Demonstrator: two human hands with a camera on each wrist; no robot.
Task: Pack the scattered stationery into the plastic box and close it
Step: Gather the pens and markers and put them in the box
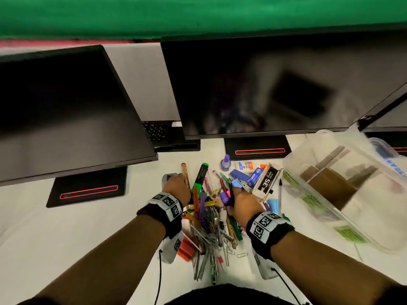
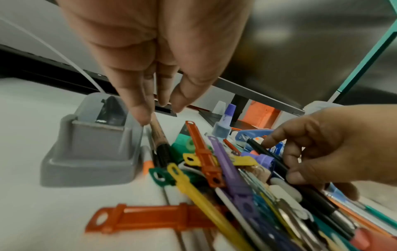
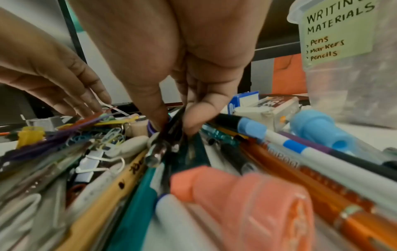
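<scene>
Stationery pile (image 1: 209, 219): lower centre of the head view, on the white desk (image 1: 55, 234), between the two forearms; pens, markers, paper clips, coloured plastic strips, all tangled and overlapping.
Right hand (image 1: 243, 202): just right of frame centre, palm down, wrist band toward the bottom edge. Thumb and fingers pinch a black pen (image 2: 268, 157) near its tip end; the barrel slants back under the hand.
Left hand (image 1: 177, 187): just left of centre, palm down. Fingers (image 2: 137, 108) are straight and close together, tips on or just above a tan pencil (image 2: 159, 130). No closed grip visible; I read it as not yet holding.
Grey dispenser (image 2: 90, 149): touching or just beside the left fingertips, at the pile's left edge.
Step in hand: picking out writing tools, by my reading.
Doing it well: lift the black pen straight up so it slides clear of its neighbours, not sideways through the clips. Left hand should get thumb under the pencil before raising. Loose clips may snag and trail.
Plastic box (image 1: 343, 194): right side of the head view, clear, open, tilted, well apart from the left hand, near the right. Cardboard dividers inside.
Box label (image 3: 337, 32): upper right of the right wrist view; reads writing materials, pens, markers, pencils. So both items likely go there.
Lid (image 1: 387, 153): possibly the clear piece behind the box; not certain.
Monitors (image 1: 253, 89): dark, across the upper frame.
</scene>
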